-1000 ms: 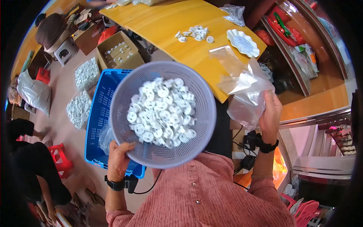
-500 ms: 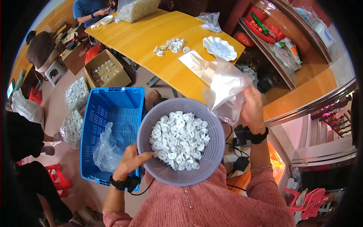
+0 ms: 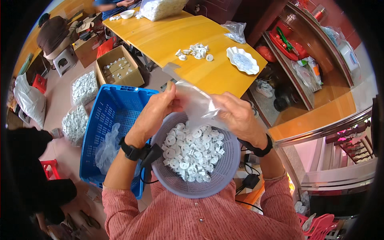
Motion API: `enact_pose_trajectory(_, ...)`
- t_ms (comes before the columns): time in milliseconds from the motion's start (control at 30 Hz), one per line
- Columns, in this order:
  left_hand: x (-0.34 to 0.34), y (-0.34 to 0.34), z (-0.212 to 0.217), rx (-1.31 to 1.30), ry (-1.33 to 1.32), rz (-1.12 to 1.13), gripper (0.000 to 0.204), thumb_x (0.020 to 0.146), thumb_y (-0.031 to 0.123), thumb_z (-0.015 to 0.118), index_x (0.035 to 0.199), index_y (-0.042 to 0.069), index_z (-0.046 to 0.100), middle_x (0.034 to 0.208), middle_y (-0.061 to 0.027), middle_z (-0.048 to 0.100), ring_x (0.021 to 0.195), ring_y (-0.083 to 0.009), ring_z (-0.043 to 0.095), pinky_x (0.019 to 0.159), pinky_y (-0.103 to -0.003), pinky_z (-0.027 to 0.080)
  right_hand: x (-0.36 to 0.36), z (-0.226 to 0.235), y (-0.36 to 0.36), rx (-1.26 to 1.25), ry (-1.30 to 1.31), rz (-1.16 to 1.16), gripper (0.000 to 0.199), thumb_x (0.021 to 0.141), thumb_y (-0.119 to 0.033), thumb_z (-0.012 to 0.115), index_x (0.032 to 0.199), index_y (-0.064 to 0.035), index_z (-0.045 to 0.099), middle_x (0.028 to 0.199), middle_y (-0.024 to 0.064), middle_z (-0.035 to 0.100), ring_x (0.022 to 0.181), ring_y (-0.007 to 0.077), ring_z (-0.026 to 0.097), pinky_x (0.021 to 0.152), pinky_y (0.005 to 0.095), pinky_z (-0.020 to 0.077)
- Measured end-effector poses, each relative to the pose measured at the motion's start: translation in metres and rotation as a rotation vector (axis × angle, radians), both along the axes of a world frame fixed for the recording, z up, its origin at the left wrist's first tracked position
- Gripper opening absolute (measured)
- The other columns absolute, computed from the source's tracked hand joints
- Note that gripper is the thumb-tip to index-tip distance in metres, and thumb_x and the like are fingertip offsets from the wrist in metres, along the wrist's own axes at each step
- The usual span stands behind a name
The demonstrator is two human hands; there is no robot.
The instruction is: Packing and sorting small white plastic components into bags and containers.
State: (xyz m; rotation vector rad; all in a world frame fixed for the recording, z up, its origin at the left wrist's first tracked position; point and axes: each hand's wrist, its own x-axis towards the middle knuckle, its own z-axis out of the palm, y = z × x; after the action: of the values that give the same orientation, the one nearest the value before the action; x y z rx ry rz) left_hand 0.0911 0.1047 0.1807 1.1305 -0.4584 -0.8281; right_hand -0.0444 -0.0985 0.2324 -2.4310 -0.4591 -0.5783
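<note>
A pale purple round basket [image 3: 188,187] full of small white round parts [image 3: 192,152] rests on my lap. Above its far rim both hands hold a clear plastic bag [image 3: 196,102]. My left hand [image 3: 154,114] pinches the bag's left edge with fingers pointing up. My right hand [image 3: 238,116] grips its right side. Each wrist wears a black band.
A blue perforated crate [image 3: 108,120] with a clear bag inside stands at my left. The yellow table [image 3: 172,40] ahead carries loose white parts [image 3: 194,51] and a white scalloped dish [image 3: 242,60]. A cardboard box [image 3: 120,72] and bags of white parts lie on the floor. Another person sits at left.
The basket has come down from being held up in my left hand onto my lap. My left hand left the basket and joined the right on the clear bag.
</note>
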Motion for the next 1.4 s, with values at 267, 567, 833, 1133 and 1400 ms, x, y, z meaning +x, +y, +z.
enact_pose_trajectory(267, 0.026, -0.006, -0.001, -0.102, -0.157, 0.208, 0.027, 0.097, 0.026, 0.058, 0.1, 0.001, 0.068, 0.086, 0.0024, 0.063, 0.079, -0.005, 0.055, 0.075, -0.022, 0.044, 0.032, -0.027, 0.008, -0.334, -0.217, 0.034, 0.04, 0.075, -0.005, 0.066, 0.114, -0.0092, 0.062, 0.08, 0.0065, 0.055, 0.071, 0.0247, 0.061, 0.061, 0.035, 0.0498)
enact_pose_trajectory(567, 0.039, 0.012, 0.012, -0.023, -0.172, 0.211, 0.026, 0.093, 0.023, 0.063, 0.105, 0.001, 0.067, 0.088, -0.0003, 0.067, 0.072, -0.0039, 0.055, 0.066, -0.02, 0.044, 0.058, -0.031, 0.025, -0.513, -0.337, 0.042, 0.034, 0.078, -0.008, 0.062, 0.112, -0.0072, 0.062, 0.077, 0.0048, 0.052, 0.064, 0.0196, 0.058, 0.055, 0.0309, 0.0471)
enact_pose_trajectory(833, 0.048, 0.017, 0.001, -0.166, 0.227, 0.336, 0.022, 0.091, 0.019, 0.065, 0.101, 0.0, 0.065, 0.085, -0.0038, 0.068, 0.075, -0.0093, 0.063, 0.068, -0.023, 0.053, 0.067, -0.029, 0.033, -0.639, -0.443, -0.015, 0.033, 0.076, -0.008, 0.061, 0.108, -0.0024, 0.061, 0.075, 0.0047, 0.049, 0.063, 0.0185, 0.056, 0.055, 0.0304, 0.0447)
enact_pose_trajectory(1133, 0.041, 0.022, -0.004, -0.05, 0.487, 0.163, 0.041, 0.093, 0.039, 0.06, 0.085, 0.0, 0.066, 0.069, -0.0063, 0.066, 0.05, -0.0145, 0.06, 0.044, -0.025, 0.048, 0.07, -0.025, 0.034, -0.691, -0.491, -0.021, 0.036, 0.075, -0.008, 0.062, 0.11, -0.0021, 0.06, 0.075, 0.0045, 0.051, 0.063, 0.0176, 0.055, 0.053, 0.0303, 0.0424)
enact_pose_trajectory(1400, 0.036, 0.026, 0.001, -0.072, 0.361, 0.114, 0.035, 0.093, 0.035, 0.062, 0.086, 0.001, 0.064, 0.074, -0.006, 0.065, 0.06, -0.0134, 0.061, 0.053, -0.026, 0.051, 0.074, -0.028, 0.029, -0.708, -0.528, -0.072, 0.04, 0.074, -0.007, 0.063, 0.114, -0.0021, 0.061, 0.078, 0.0046, 0.053, 0.065, 0.0175, 0.055, 0.054, 0.0298, 0.042)
